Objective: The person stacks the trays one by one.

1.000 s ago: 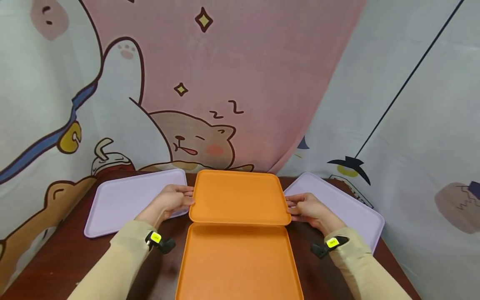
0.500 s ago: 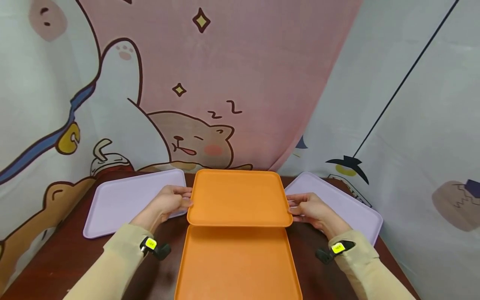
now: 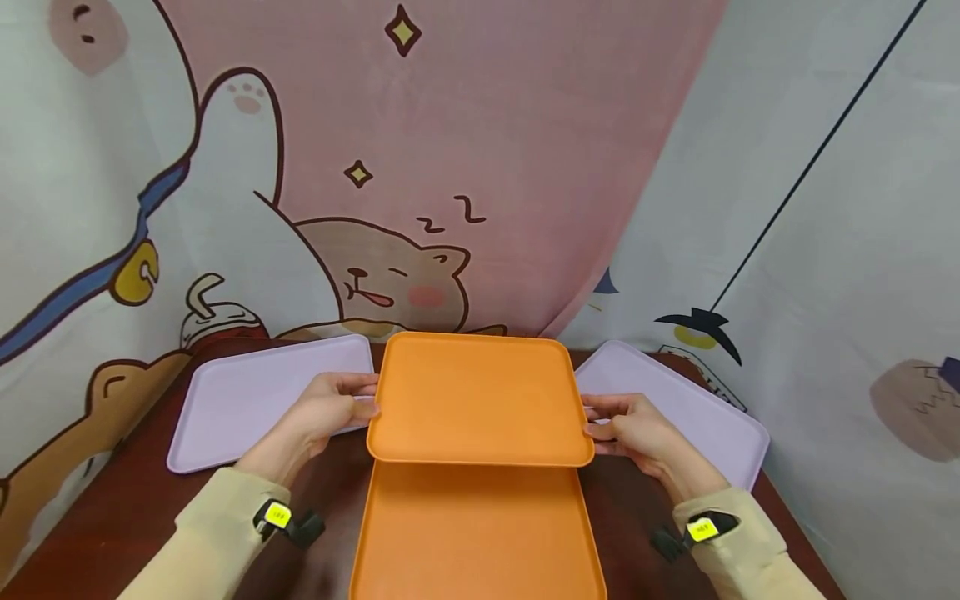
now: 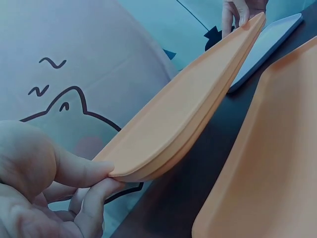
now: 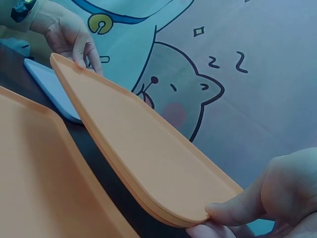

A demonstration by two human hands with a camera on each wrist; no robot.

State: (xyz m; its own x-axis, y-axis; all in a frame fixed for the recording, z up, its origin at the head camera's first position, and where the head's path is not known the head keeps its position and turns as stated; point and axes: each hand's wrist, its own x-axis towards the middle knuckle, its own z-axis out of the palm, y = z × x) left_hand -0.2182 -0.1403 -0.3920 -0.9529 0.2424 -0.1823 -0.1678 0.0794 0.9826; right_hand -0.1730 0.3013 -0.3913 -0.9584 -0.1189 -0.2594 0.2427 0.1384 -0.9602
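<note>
Between both hands an orange tray (image 3: 480,400) is held above the table, with its front edge overlapping a second orange tray (image 3: 480,533) in the head view. My left hand (image 3: 326,408) pinches its left edge, thumb on top and fingers beneath, as the left wrist view shows. At the opposite edge my right hand (image 3: 633,429) grips with the thumb (image 5: 233,208) on the rim. Both wrist views show a doubled rim line along the held tray's side, like stacked trays. The lower orange tray lies on the table close to the person.
A pale lilac tray (image 3: 247,400) lies on the dark brown table (image 3: 112,533) at the left, and another lilac tray (image 3: 675,408) lies angled at the right. Behind the table hangs a printed cartoon cloth (image 3: 525,167).
The held orange tray has come up and toward the person, looking larger and covering more of the lower tray's far end. Both hands have moved with it, keeping their grip.
</note>
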